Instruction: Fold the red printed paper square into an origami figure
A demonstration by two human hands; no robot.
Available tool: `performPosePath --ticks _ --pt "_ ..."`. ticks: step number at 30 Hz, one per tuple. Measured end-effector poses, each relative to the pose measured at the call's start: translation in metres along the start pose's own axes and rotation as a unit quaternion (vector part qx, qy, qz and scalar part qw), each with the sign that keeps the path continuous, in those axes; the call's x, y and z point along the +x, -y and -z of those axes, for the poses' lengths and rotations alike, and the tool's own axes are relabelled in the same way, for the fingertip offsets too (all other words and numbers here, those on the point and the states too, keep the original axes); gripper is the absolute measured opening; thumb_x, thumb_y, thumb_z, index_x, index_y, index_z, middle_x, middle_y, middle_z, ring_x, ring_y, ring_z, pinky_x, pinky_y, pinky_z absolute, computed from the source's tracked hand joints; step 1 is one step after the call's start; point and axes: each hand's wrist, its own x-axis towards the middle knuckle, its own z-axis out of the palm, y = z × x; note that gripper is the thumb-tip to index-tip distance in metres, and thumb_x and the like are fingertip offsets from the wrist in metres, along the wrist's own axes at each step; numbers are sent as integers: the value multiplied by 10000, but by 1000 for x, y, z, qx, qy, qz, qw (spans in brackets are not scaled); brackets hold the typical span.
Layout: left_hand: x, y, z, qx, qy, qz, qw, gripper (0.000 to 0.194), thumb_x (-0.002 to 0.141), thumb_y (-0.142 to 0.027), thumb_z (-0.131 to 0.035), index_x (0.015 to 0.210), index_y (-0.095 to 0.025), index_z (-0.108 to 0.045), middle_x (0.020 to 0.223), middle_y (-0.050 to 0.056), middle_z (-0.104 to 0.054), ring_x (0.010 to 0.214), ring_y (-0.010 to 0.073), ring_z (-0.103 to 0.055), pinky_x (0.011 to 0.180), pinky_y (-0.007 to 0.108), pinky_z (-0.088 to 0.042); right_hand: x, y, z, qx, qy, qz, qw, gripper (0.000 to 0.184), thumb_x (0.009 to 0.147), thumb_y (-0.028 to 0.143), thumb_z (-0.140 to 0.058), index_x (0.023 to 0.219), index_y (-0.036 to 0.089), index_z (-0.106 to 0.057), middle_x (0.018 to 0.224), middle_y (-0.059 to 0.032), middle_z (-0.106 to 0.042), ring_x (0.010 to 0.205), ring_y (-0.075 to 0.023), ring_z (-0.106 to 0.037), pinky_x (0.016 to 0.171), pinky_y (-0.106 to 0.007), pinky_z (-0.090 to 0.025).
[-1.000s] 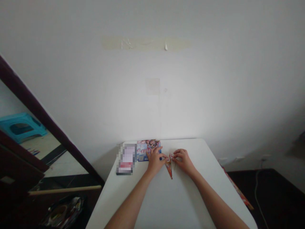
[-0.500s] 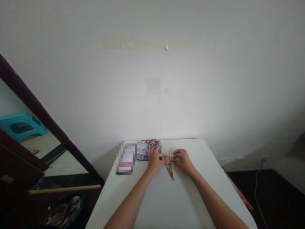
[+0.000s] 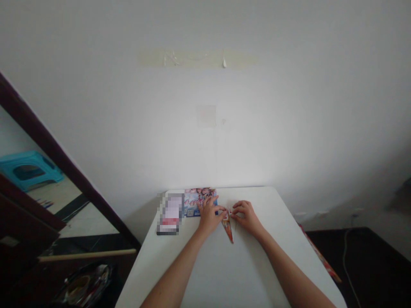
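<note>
Two bare hands meet over a white table in the head view. A narrow, printed folded paper lies between them, its tip pointing toward half past five. From ten o'clock, the left hand pinches its upper edge; from two o'clock, the right hand pinches the other side. The step appears to be fine work on the folds; steady, light fingertips seem called for. At ten o'clock rests a colourful sheet.
</note>
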Motion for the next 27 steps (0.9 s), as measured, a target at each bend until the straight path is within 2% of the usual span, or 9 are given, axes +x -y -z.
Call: performPosePath --ticks 11,18,27 --pt "1 1 0 -18 -5 3 1000 53 768 -263 -747 732 -293 -772 1400 6 -561 1369 335 -372 1121 700 -161 -1 3 1 -18 12 17 1000 52 801 310 -732 784 262 -740 1028 -50 -674 1082 -243 -551 970 -416 -432" --pt "3 0 1 -33 -2 5 999 91 804 -277 -719 830 -325 -792 1405 18 -561 1369 325 -370 1135 693 -118 0 3 1 -20 11 28 999 40 791 304 -742 773 268 -742 1007 -47 -673 1060 -238 -557 957 -406 -438" --pt "2 -3 4 -45 -13 9 999 51 776 -261 -746 765 -295 -783 1385 24 -576 1352 321 -398 1138 683 -144 -1 6 3 -19 35 27 999 58 817 323 -718 790 278 -743 1043 -45 -664 1093 -237 -536 976 -420 -424"
